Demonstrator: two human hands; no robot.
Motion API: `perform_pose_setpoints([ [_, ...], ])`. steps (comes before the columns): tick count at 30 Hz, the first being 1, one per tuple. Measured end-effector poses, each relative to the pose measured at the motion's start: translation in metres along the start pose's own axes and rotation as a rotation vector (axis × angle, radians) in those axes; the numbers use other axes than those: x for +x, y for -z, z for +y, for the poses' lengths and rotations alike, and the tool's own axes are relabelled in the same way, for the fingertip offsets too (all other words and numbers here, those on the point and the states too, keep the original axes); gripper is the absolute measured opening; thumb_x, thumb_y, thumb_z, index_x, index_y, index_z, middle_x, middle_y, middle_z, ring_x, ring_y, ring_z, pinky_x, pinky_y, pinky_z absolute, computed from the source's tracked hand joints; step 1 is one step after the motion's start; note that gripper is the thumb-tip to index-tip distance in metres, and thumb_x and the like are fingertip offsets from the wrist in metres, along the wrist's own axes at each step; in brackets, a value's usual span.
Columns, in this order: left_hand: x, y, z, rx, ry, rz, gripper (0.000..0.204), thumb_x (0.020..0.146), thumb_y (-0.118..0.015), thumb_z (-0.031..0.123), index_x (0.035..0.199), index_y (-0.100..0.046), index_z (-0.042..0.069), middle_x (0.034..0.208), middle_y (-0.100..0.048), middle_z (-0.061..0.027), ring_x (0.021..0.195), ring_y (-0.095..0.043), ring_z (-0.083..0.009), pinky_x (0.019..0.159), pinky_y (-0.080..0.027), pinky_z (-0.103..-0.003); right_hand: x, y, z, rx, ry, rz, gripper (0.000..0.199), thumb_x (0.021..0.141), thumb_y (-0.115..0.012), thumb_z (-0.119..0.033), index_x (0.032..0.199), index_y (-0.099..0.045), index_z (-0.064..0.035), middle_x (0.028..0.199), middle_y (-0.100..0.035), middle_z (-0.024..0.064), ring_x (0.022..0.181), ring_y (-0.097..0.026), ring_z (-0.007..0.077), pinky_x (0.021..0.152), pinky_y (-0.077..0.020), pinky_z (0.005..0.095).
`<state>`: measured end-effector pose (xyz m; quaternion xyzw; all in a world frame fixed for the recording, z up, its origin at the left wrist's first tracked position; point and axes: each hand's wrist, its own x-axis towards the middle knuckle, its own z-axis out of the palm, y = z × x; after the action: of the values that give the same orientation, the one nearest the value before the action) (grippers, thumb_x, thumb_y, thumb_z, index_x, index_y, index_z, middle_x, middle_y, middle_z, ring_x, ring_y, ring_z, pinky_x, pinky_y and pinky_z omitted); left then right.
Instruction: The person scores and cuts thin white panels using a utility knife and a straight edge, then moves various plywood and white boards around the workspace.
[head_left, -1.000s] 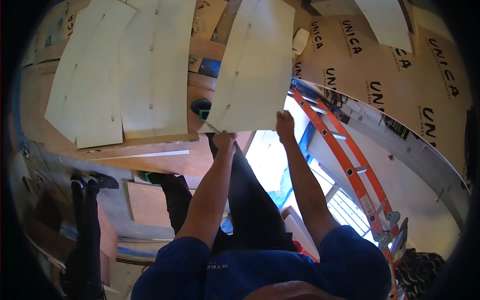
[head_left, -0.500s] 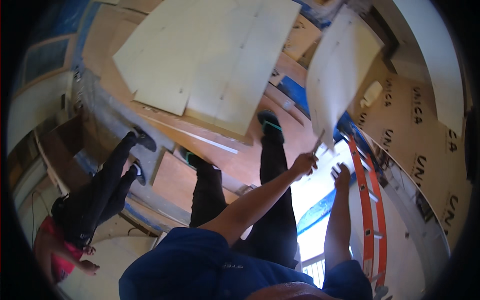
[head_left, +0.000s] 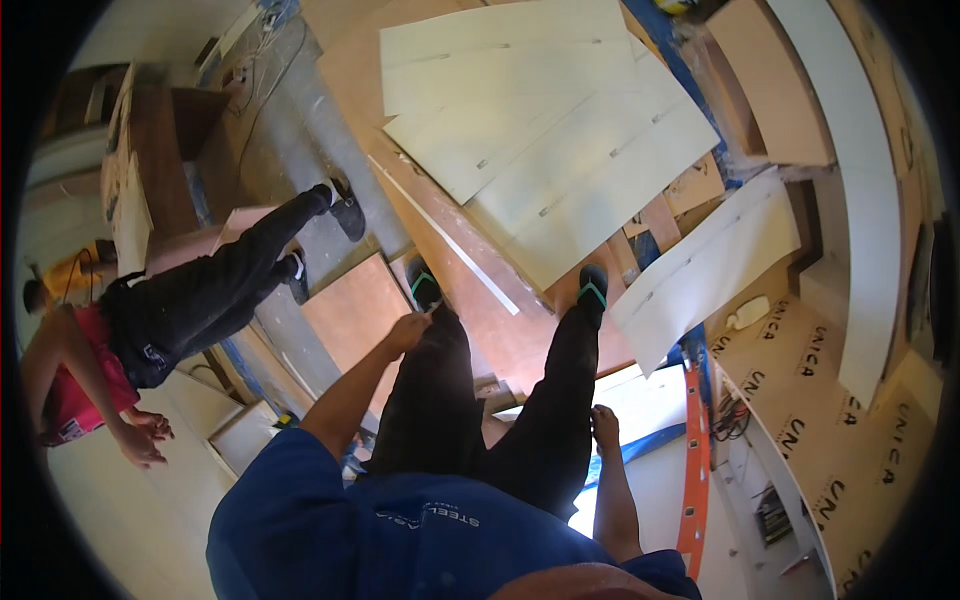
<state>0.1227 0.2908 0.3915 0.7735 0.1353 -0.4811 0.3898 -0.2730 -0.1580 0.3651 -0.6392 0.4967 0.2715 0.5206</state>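
My left hand (head_left: 408, 333) is closed beside my left knee, with a thin stick-like tool (head_left: 434, 308) barely showing past the fingers. By my right thigh hangs my right hand (head_left: 605, 428), its fingers loosely apart and nothing seen in them. Ahead of my feet lie overlapping pale panels (head_left: 560, 130) on a brown board floor (head_left: 450, 240). A curved pale sheet (head_left: 710, 265) lies to the right of my right foot.
At the left stands a co-worker in a pink shirt (head_left: 90, 365) and dark trousers. An orange ladder (head_left: 694, 460) is near my right side. Beyond it lie printed brown boards (head_left: 790, 390) and a white bottle (head_left: 748, 312). A white strip (head_left: 455, 240) lies by my left foot.
My view has swung left. My left hand, with the thin tool, has moved from in front of my right side back to my left knee. My right hand has dropped beside my thigh.
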Motion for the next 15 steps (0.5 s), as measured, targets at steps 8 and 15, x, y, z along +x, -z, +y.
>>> perform_pose_setpoints([
  [8,-0.046,0.136,-0.111,0.177,0.049,0.265,0.052,0.089,-0.066,0.046,0.077,-0.062,-0.004,0.076,-0.064,-0.0218,0.073,-0.063,-0.0338,0.067,-0.047,-0.048,-0.139,-0.023,-0.082,0.104,-0.167,0.012,0.030,0.097,-0.055,-0.024,0.118,-0.065,-0.0049,0.101,-0.067,0.0065,0.090,-0.066,0.0177,0.069,-0.0568,0.0351],
  [15,-0.051,0.227,-0.126,-0.433,0.209,0.076,0.037,0.096,-0.060,0.040,0.077,-0.055,0.008,0.058,-0.050,-0.0026,0.046,-0.046,-0.0145,0.044,-0.039,-0.031,-0.228,-0.070,-0.162,0.035,-0.079,0.264,0.033,0.097,-0.058,-0.035,0.114,-0.063,-0.0064,0.100,-0.069,0.0072,0.074,-0.070,0.0189,0.056,-0.0541,0.0290],
])
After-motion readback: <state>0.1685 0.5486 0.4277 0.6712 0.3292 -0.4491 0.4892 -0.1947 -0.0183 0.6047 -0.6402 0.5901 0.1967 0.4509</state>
